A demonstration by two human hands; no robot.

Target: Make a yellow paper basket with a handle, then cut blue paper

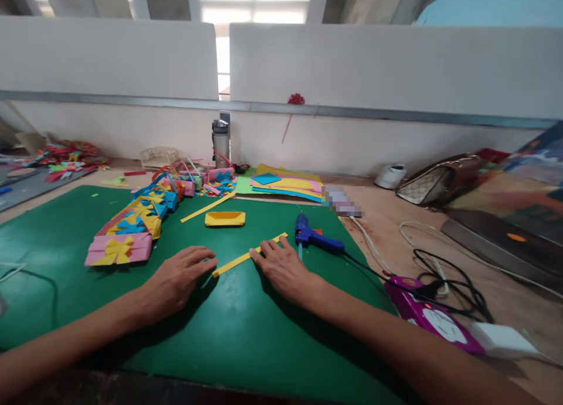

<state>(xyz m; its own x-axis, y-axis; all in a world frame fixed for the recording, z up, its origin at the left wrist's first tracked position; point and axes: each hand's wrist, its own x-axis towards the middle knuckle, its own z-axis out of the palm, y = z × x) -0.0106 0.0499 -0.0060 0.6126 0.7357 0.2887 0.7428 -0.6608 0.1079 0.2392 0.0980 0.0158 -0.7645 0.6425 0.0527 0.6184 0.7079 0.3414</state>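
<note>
Bare forearms [365,320] reached over a green mat [246,346], where a yellow strip [233,264] lay by both hands.
In the head view the strip looked like paper or thin foam: probably light, bendy and easily creased, best pinched by its long edges near an end. It ran from 8 o'clock to 2 o'clock; the right hand [285,273] lay over its upper half, fingertips on it and the far end showing past them at 2 o'clock, though whether they pinched or just pressed could not be told. The left hand [173,279] held nothing visible, fingers loosely bent, the strip's near end just beside their tips at 6 o'clock. A blue glue gun [323,240] lay at 2 o'clock from the right hand.
</note>
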